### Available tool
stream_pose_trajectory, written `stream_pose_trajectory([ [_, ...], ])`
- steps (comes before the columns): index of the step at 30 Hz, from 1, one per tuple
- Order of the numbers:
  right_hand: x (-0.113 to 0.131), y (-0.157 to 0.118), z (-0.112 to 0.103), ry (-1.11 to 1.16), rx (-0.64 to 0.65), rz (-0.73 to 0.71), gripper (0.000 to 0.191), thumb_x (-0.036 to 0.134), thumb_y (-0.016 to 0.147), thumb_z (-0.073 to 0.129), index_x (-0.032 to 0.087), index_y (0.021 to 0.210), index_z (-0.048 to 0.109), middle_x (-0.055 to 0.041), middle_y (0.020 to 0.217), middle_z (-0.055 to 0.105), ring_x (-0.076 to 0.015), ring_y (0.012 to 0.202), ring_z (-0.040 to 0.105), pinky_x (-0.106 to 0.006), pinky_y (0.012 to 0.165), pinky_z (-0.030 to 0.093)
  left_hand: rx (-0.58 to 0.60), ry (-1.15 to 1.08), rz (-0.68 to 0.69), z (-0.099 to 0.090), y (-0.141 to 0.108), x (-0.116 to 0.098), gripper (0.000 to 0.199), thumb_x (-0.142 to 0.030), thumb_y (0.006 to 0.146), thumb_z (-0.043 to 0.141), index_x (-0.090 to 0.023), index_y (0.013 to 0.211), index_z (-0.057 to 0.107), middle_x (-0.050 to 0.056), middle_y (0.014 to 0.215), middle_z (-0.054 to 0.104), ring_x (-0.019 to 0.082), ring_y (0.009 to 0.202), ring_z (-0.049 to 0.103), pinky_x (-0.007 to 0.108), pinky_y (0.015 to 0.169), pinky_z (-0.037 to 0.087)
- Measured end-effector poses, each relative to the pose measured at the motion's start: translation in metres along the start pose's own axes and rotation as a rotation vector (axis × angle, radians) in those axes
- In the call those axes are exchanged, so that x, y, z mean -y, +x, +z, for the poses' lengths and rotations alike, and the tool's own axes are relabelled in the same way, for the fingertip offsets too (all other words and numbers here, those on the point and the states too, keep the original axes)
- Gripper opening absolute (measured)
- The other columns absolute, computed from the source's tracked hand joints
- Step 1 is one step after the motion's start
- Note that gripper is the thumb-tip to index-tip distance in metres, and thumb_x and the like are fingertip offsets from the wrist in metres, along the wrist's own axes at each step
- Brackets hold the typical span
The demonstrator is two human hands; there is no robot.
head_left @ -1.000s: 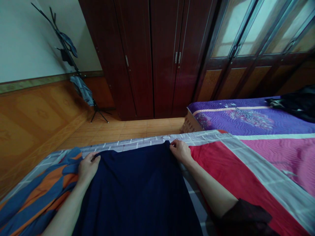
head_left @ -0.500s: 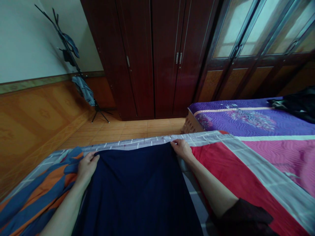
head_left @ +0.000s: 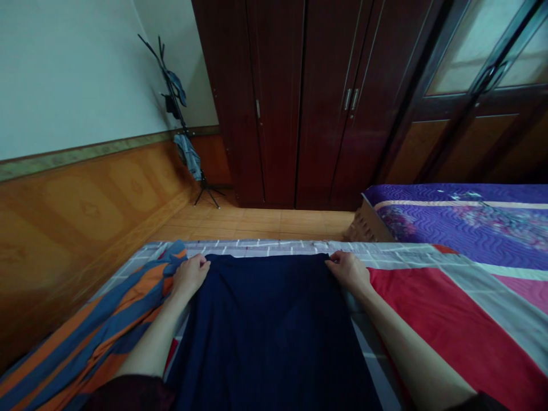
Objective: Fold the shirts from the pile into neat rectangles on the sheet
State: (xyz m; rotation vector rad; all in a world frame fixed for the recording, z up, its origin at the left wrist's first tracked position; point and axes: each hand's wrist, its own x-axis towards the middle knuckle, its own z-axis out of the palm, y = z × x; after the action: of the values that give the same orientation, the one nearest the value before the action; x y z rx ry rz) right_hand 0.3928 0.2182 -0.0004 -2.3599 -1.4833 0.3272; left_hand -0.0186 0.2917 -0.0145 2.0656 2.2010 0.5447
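While two of its corners are pinched, navy cloth (head_left: 274, 337) lies spread on checked sheet (head_left: 402, 255)

Left hand (head_left: 189, 279): fingers closed on the cloth's far left corner, thumb pressed against them. Right hand (head_left: 350, 271): same pinch, far right corner. Far edge runs nearly straight between the two hands, close to the sheet's far side. Soft creases down the left part; near end lies beyond the bottom of view.

Left of the cloth, partly behind the left forearm: orange-and-blue striped cloth (head_left: 128, 299), gathered in long folds. Right side, partly covered by the right forearm: red cloth (head_left: 440, 319), lying flatter on the same sheet.

Background: tiled floor (head_left: 259, 224), dark red wardrobe (head_left: 278, 142) with doors shut, black coat rack (head_left: 204, 184) at left, purple quilted cover (head_left: 428, 220) at right.
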Motion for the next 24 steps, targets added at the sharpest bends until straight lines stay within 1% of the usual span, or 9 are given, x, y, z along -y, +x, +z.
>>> stream_pose_trajectory([
  [4, -0.003, 0.001, 0.001, 0.028, -0.061, 0.036, 0.030, 0.037, 0.083, 0.046, 0.020, 0.097, 0.066, -0.0090, 0.086, 0.069, -0.0259, 0.085, 0.064, -0.030, 0.062, 0.041, -0.077, -0.064, -0.081, 0.007, 0.008, 0.005, 0.022, -0.035, 0.084, 0.042, -0.022, 0.074, 0.057, 0.007, 0.070, 0.065, 0.027, 0.075, 0.064, 0.029, 0.061, 0.041],
  [6, -0.004, 0.002, 0.002, 0.037, -0.086, 0.044, 0.031, 0.037, 0.085, 0.043, 0.019, 0.099, 0.065, -0.0087, 0.086, 0.069, -0.0247, 0.084, 0.064, -0.030, 0.061, 0.040, -0.083, -0.109, -0.106, 0.010, 0.010, 0.007, 0.022, -0.034, 0.085, 0.041, -0.021, 0.078, 0.058, 0.008, 0.074, 0.067, 0.027, 0.078, 0.064, 0.029, 0.064, 0.042],
  [8, -0.004, 0.003, 0.002, 0.034, -0.098, 0.044, 0.032, 0.037, 0.084, 0.043, 0.018, 0.098, 0.064, -0.0094, 0.086, 0.068, -0.0255, 0.084, 0.063, -0.030, 0.061, 0.039, -0.055, -0.168, -0.108, 0.012, 0.010, 0.008, 0.020, -0.036, 0.084, 0.047, -0.021, 0.081, 0.060, 0.008, 0.078, 0.068, 0.026, 0.080, 0.065, 0.029, 0.065, 0.042],
  [11, -0.002, 0.001, 0.002, 0.029, -0.110, 0.034, 0.031, 0.036, 0.083, 0.044, 0.018, 0.099, 0.065, -0.0103, 0.086, 0.068, -0.0262, 0.085, 0.063, -0.030, 0.061, 0.039, 0.013, -0.271, -0.103, 0.013, 0.007, 0.007, 0.023, -0.040, 0.073, 0.063, -0.021, 0.085, 0.063, 0.006, 0.081, 0.070, 0.025, 0.081, 0.065, 0.028, 0.066, 0.044],
  [14, -0.001, -0.001, -0.001, 0.036, -0.128, 0.028, 0.032, 0.035, 0.085, 0.043, 0.017, 0.101, 0.064, -0.0110, 0.087, 0.068, -0.0253, 0.083, 0.063, -0.030, 0.062, 0.039, 0.060, -0.374, -0.130, 0.010, 0.008, 0.001, 0.024, -0.035, 0.065, 0.072, -0.019, 0.082, 0.065, 0.004, 0.075, 0.070, 0.025, 0.076, 0.066, 0.028, 0.065, 0.046],
  [16, -0.002, -0.001, -0.004, 0.043, -0.148, 0.024, 0.034, 0.035, 0.087, 0.041, 0.016, 0.104, 0.063, -0.0108, 0.088, 0.068, -0.0243, 0.083, 0.063, -0.030, 0.064, 0.040, 0.084, -0.439, -0.158, 0.006, 0.015, -0.004, 0.018, -0.031, 0.067, 0.071, -0.018, 0.079, 0.065, 0.003, 0.070, 0.068, 0.023, 0.072, 0.066, 0.029, 0.064, 0.047],
  [18, -0.004, 0.000, -0.007, 0.044, -0.174, 0.028, 0.035, 0.035, 0.089, 0.039, 0.016, 0.108, 0.061, -0.0109, 0.090, 0.068, -0.0240, 0.084, 0.063, -0.030, 0.066, 0.040, 0.107, -0.491, -0.183, 0.001, 0.025, -0.012, 0.015, -0.028, 0.074, 0.067, -0.015, 0.082, 0.065, 0.003, 0.070, 0.067, 0.021, 0.071, 0.066, 0.029, 0.064, 0.049],
  [21, -0.007, 0.000, -0.009, 0.036, -0.188, 0.040, 0.035, 0.035, 0.091, 0.037, 0.016, 0.111, 0.059, -0.0110, 0.090, 0.067, -0.0250, 0.085, 0.063, -0.032, 0.067, 0.040, 0.138, -0.529, -0.207, -0.004, 0.042, -0.025, 0.017, -0.027, 0.085, 0.060, -0.012, 0.094, 0.062, 0.003, 0.083, 0.066, 0.017, 0.075, 0.064, 0.030, 0.069, 0.051],
  [24, -0.010, 0.000, -0.008, 0.025, -0.158, 0.033, 0.031, 0.035, 0.090, 0.040, 0.019, 0.107, 0.061, -0.0096, 0.086, 0.067, -0.0253, 0.084, 0.063, -0.032, 0.067, 0.041, 0.174, -0.519, -0.209, -0.002, 0.048, -0.039, 0.026, -0.032, 0.090, 0.056, -0.013, 0.107, 0.058, 0.006, 0.102, 0.062, 0.017, 0.086, 0.062, 0.035, 0.076, 0.053],
])
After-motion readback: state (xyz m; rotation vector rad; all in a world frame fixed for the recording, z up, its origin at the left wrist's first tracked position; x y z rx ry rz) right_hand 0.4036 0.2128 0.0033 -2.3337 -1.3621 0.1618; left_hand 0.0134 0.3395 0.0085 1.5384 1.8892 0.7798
